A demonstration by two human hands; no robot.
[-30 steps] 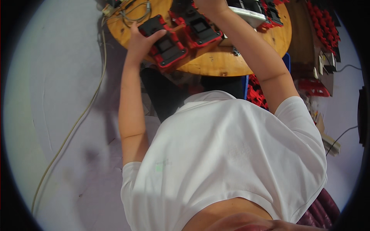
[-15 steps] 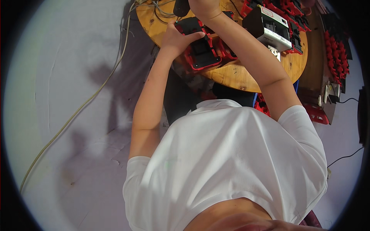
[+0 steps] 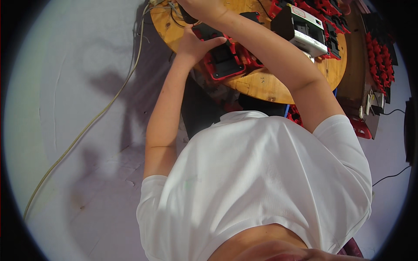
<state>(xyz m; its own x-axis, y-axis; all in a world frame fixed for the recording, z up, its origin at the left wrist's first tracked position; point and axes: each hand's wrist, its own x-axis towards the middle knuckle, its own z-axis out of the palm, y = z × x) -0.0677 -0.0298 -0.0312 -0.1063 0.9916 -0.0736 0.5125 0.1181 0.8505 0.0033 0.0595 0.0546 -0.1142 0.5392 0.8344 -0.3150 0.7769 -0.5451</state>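
A black and red plastic housing [image 3: 222,61] lies near the left edge of the round wooden table. My left hand [image 3: 191,47] grips its left side, thumb stretched across the top face and the other fingers largely hidden. Above it, my right hand [image 3: 203,9] is closed around a dark, rounded tool [image 3: 186,15]; the upper frame edge cuts off part of the hand, and the tool's working end cannot be seen. Another red and black part [image 3: 252,58] sits just right of the housing, partly behind my right forearm.
On the wooden table [image 3: 270,89], a white and black box-shaped device [image 3: 308,37] stands right of my forearm. Several red and black parts [image 3: 333,43] are piled behind it. More red pieces [image 3: 379,65] lie at the far right. A pale cable [image 3: 115,98] runs down the left.
My right hand and the dark tool have shifted left, above my left hand. My left hand keeps its grip on the housing; the whole view has shifted slightly.
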